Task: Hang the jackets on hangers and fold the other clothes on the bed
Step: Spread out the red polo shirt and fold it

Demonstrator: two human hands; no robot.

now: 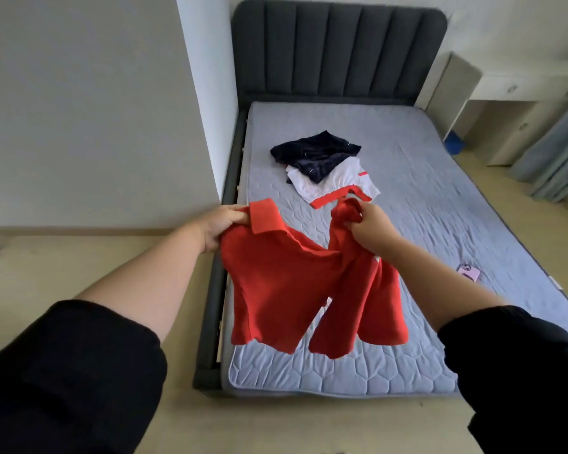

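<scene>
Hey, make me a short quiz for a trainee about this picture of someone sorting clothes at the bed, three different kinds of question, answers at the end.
1. True or false: the red shirt lies folded flat on the bed.
2. What lies on top of the white garment? A: a dark navy garment. B: a pillow. C: a hanger.
3. Fill the gap: the left hand grips the red shirt beside its ____.
Key: 1 false, the left hand and right hand hold it up unfolded; 2 A; 3 collar.
</scene>
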